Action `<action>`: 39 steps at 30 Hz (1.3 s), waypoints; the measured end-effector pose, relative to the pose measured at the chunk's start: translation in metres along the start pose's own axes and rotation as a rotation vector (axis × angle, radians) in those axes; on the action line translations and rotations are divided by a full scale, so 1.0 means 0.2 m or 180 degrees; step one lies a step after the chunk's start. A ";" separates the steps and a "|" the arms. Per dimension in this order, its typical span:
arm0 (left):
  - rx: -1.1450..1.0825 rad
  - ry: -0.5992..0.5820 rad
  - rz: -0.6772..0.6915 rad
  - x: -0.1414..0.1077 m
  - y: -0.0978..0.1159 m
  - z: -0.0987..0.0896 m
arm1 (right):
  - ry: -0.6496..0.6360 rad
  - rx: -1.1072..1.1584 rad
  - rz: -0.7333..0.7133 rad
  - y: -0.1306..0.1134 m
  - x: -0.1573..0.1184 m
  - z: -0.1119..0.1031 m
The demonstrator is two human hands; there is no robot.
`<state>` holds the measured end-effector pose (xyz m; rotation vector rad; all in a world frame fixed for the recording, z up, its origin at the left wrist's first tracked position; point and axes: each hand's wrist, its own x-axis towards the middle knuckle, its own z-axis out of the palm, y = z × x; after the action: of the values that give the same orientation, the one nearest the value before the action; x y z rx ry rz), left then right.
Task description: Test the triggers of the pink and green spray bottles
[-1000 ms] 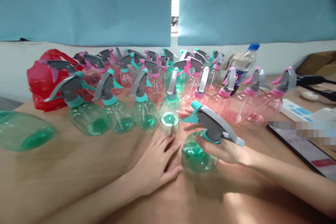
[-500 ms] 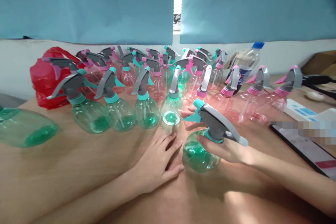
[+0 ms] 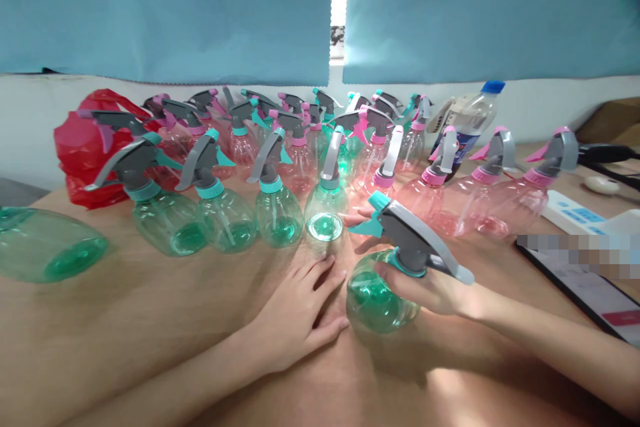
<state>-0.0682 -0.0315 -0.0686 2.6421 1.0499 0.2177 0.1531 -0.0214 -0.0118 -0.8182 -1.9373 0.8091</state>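
My right hand (image 3: 433, 290) is wrapped around the upper body of a clear green spray bottle (image 3: 377, 303), just below its collar. This bottle has a grey head with a turquoise nozzle and trigger, and it leans a little. Some of my right fingers are hidden behind it. Palm down on the wooden table (image 3: 200, 320), my left hand (image 3: 295, 317) lies with its fingers spread, close to the bottle's left side and holding nothing. Just beyond my left fingertips stands another green spray bottle (image 3: 326, 210) with a grey head.
Green spray bottles (image 3: 227, 220) line the left, pink ones (image 3: 460, 200) the right, with several more behind. A green bottle (image 3: 55, 243) sits at the left edge. Around them are a red plastic bag (image 3: 93, 167), a blue-capped drink bottle (image 3: 470, 120), a power strip (image 3: 575, 213) and a phone (image 3: 575, 287).
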 end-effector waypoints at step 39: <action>0.0018 0.0082 0.0099 -0.01 -0.02 0.02 | -0.0138 -0.0587 0.0361 -0.03 -0.03 -0.06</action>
<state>-0.0706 -0.0307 -0.0730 2.6688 1.0195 0.2567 0.1653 -0.0269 -0.0039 -1.0363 -2.0407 0.7267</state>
